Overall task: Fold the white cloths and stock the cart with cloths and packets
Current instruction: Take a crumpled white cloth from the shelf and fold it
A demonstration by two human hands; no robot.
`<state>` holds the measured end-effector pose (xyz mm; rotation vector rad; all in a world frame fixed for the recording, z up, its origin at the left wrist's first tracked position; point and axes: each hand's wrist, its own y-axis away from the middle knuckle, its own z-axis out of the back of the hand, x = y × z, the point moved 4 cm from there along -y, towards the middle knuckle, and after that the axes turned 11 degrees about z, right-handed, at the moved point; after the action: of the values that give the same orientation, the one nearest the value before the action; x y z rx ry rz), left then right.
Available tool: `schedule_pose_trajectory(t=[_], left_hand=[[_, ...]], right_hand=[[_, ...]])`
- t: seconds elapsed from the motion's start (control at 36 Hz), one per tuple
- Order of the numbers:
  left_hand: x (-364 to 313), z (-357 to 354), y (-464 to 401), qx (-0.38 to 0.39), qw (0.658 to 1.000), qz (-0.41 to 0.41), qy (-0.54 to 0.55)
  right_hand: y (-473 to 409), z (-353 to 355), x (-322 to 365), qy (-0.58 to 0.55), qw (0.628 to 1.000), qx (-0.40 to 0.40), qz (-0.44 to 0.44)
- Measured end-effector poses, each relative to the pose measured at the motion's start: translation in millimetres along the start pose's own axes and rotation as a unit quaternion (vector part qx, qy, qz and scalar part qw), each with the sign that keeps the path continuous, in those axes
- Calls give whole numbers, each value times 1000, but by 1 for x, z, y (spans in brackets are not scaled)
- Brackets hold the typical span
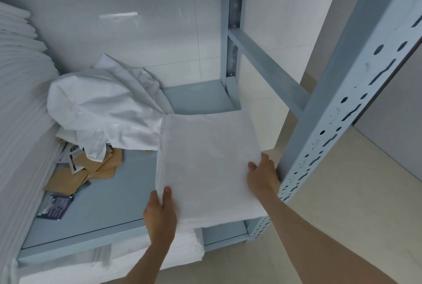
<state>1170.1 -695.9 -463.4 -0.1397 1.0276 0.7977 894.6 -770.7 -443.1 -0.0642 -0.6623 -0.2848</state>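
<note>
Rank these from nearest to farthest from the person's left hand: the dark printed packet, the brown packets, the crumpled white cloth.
From the left hand:
1. Dark printed packet, to its left near the shelf's front edge.
2. Brown packets, farther back-left.
3. Crumpled white cloth, at the shelf's back.

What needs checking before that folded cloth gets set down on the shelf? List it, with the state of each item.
1. Left hand grips the folded cloth at its near left corner: ok.
2. Right hand holds the cloth's right edge, thumb on top: ok.
3. Cloth folded flat and roughly square: ok.
4. Bare blue shelf free under the cloth: cannot tell, the cloth hides it.
5. Unfolded cloth pile clear of the folded one: not ok, they meet at the far left corner.
6. Brown packets out of the way, to the left: ok.
</note>
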Motion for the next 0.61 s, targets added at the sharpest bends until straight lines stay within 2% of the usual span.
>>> schedule_pose_trajectory(t=[0.08,0.19,0.25,0.31,0.36,0.42,0.47,0.53,0.61], left_hand=[[-10,6,-12,-3,986,19,-165],[-30,7,-17,-44,975,-22,-219],[-46,2,-22,-53,954,-114,-271],[-67,-11,-28,-40,909,-247,-333],[-88,-31,-33,-14,868,-347,-356],[-101,-56,-35,24,840,-390,-377],[-93,-82,-39,64,821,-393,-409],[-74,-95,-47,96,836,-352,-409],[-56,-97,-56,71,870,-324,-364]], right_hand=[[-5,0,4,26,1000,6,-10],[-8,-1,16,90,996,-5,25],[-15,0,25,168,982,-26,78],[-26,-1,36,259,953,-32,151],[-40,-8,45,305,930,-25,206],[-51,-19,44,318,919,-1,232],[-56,-33,30,310,919,30,241],[-59,-42,13,260,938,44,225],[-69,-48,2,220,951,36,215]])
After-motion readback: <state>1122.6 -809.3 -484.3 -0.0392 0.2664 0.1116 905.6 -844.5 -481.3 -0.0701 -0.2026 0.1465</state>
